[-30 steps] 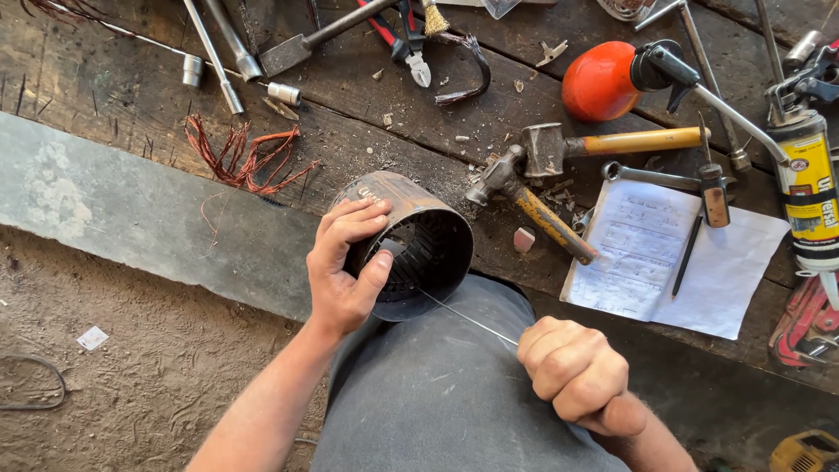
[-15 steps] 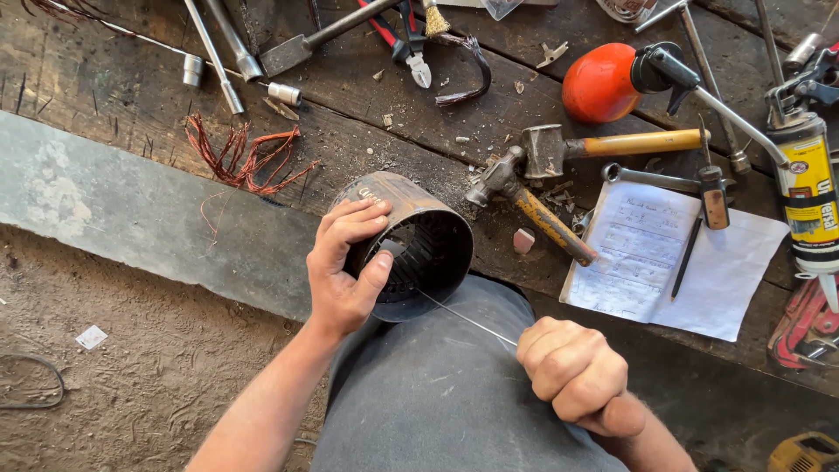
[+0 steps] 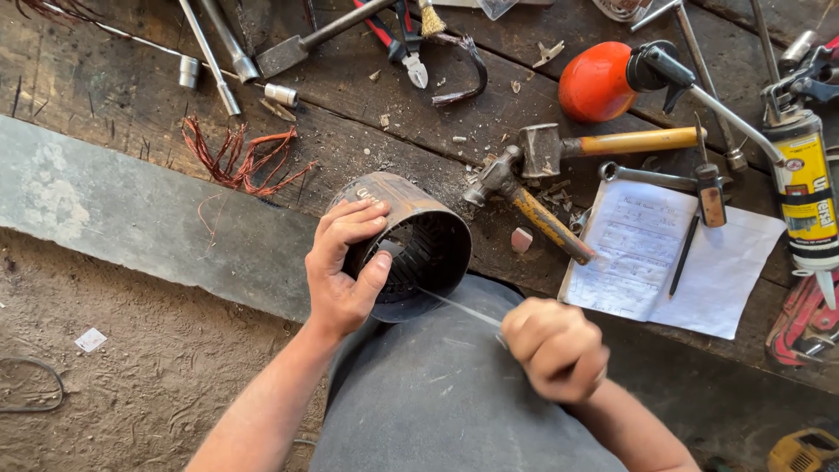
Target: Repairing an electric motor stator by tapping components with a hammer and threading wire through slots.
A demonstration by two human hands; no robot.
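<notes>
Workshop setting: dirt floor (image 3: 131, 385) below, scarred wooden counter (image 3: 131, 96) above, a grey slab (image 3: 131, 210) along its near edge.

Item 1, metal drum (image 3: 409, 246): a short slotted cylinder, rusty outside, lying at the counter's near edge. Its open mouth points toward me and slightly right; its long axis runs from the counter out toward my lap.

Item 2, left hand (image 3: 343, 271): grip curled over the drum's left rim, fingers on the outside, thumb pressed inside the mouth.

Item 3, right hand (image 3: 552, 348): below and right of the drum, grip closed in a fist around one end of a thin strip (image 3: 459, 308), whose other end enters the drum's mouth.

Item 4, surroundings: two hammers (image 3: 542, 188) just right of the drum; papers (image 3: 647, 253) with a pen beyond them; red wire tangle (image 3: 240, 153) left of the drum; orange oil can (image 3: 603, 80) above and right.

Handling note, my judgement: I would hold the drum firmly against rolling, keep the strip in line with the slot it serves, and pull steadily along the drum's axis rather than sideways, lest the strip kink.
</notes>
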